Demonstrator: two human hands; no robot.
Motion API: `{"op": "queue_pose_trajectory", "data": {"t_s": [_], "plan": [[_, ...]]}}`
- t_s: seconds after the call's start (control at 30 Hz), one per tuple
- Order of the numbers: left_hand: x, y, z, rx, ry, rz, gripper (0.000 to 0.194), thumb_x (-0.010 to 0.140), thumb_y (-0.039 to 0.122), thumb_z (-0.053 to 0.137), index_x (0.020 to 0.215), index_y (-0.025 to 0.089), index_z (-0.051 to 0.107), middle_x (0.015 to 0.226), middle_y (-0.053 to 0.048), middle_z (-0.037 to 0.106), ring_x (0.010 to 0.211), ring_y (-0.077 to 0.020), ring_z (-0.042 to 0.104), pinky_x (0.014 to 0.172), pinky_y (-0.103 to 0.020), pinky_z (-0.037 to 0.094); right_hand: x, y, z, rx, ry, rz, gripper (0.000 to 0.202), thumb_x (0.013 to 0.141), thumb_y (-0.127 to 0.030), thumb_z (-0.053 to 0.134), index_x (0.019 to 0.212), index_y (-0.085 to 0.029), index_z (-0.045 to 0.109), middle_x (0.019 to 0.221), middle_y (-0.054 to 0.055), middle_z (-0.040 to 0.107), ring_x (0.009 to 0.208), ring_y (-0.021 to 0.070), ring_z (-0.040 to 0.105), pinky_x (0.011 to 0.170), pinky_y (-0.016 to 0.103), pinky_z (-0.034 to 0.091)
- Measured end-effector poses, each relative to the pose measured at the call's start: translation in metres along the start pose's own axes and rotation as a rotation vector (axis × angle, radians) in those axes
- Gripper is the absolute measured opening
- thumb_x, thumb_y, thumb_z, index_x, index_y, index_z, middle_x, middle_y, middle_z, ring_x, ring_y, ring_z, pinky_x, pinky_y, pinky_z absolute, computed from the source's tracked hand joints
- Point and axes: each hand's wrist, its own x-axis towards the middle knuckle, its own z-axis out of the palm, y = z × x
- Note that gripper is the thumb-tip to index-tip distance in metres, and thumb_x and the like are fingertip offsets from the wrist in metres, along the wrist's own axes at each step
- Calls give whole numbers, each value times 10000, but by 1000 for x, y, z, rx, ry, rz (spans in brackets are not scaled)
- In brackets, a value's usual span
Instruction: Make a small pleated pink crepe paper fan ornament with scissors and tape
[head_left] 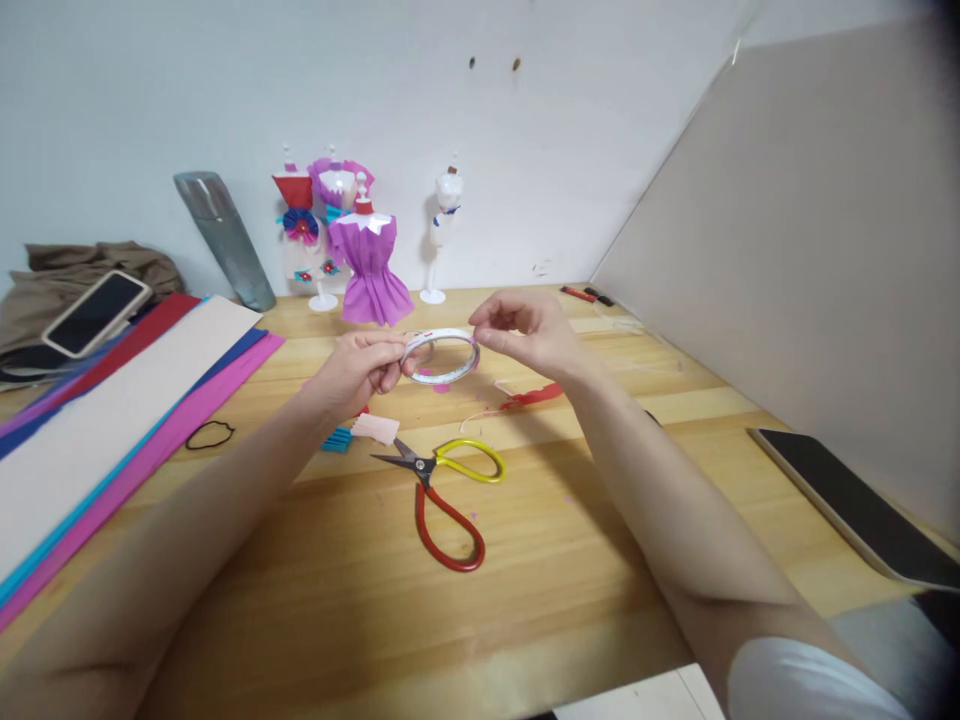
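Note:
My left hand (361, 372) pinches the left side of a thin roll of tape (444, 378), held above the wooden table. At the roll's right edge, the thumb and forefinger of my right hand (521, 328) are pressed together; whether they hold the tape's end is too small to tell. Below the hands lie scissors (424, 468) with one yellow and one red handle, blades parted. Pleated pieces, one pale pink (376, 429) and one blue (337, 440), rest left of the scissors. A red strip (534, 396) lies beneath my right hand.
Small dress forms, one in a purple dress (371, 268), stand at the back beside a tilted grey bottle (225, 240). Coloured sheets (127, 440) and a phone (97, 313) are at the left, with a black hair tie (209, 434). A dark tablet-like object (847, 505) lies right.

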Motion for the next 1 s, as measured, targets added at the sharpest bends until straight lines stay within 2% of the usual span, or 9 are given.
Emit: {"op": "queue_pose_trajectory", "data": {"t_s": [0.13, 0.23, 0.33, 0.47, 0.57, 0.63, 0.8, 0.87, 1.0], "plan": [[2, -5, -1, -17, 40, -14, 148, 719, 247, 641, 727, 140, 743, 616, -12, 635, 416, -37, 389, 391, -190, 240, -3, -14, 2, -176, -1, -110, 147, 845, -380, 617, 801, -242, 639, 756, 44, 652, 682, 187, 606, 631, 333, 477], [2, -8, -1, -10, 47, -16, 157, 722, 264, 641, 706, 136, 730, 620, -19, 639, 424, -41, 401, 397, -187, 253, -4, -17, 6, -353, 26, -156, 156, 895, -320, 539, 816, -239, 646, 785, 54, 663, 712, 193, 612, 653, 337, 459], [2, -8, 2, 16, 75, -17, 156, 719, 261, 641, 670, 133, 715, 610, -22, 641, 425, -44, 413, 414, -190, 284, -4, -19, 11, -592, 52, -144, 193, 912, -260, 484, 806, -210, 637, 815, 88, 659, 731, 215, 610, 634, 336, 406], [-2, -3, 7, 156, 118, -31, 168, 725, 234, 627, 606, 138, 695, 447, 7, 548, 411, -63, 429, 438, -190, 313, -3, -20, 16, -773, -34, -82, 222, 933, -278, 443, 842, -185, 623, 870, 135, 652, 770, 244, 595, 603, 328, 321], [-3, -2, 8, 234, 147, -40, 175, 734, 230, 617, 599, 145, 689, 419, 14, 530, 419, -75, 447, 449, -189, 329, 0, -17, 16, -739, -100, -29, 201, 931, -268, 436, 864, -173, 601, 888, 138, 655, 792, 251, 586, 619, 323, 315], [-3, -4, 6, 211, 146, -33, 190, 744, 237, 614, 592, 146, 683, 431, 9, 537, 428, -75, 450, 457, -191, 338, 2, -11, 14, -669, -108, 1, 199, 927, -254, 423, 826, -186, 581, 836, 112, 651, 774, 239, 582, 639, 324, 342], [2, -9, 2, 22, 145, -46, 176, 740, 238, 618, 620, 134, 693, 535, -16, 600, 414, -53, 418, 423, -192, 302, 6, 4, 7, -478, 6, 155, 274, 894, -176, 363, 676, -213, 526, 649, 65, 595, 672, 205, 563, 609, 318, 395], [4, -10, 1, -28, 164, -48, 155, 733, 238, 622, 662, 132, 709, 575, -21, 623, 411, -48, 412, 402, -189, 275, 6, 9, 5, -339, -42, 184, 274, 886, -195, 381, 652, -211, 522, 641, 59, 611, 669, 198, 583, 620, 312, 430], [5, -11, 0, -72, 174, -35, 147, 732, 237, 624, 715, 129, 722, 603, -13, 631, 418, -44, 404, 392, -183, 262, 5, 15, 2, -61, -201, 185, 170, 843, -302, 520, 738, -207, 613, 787, 56, 704, 732, 196, 642, 675, 301, 492]]}}
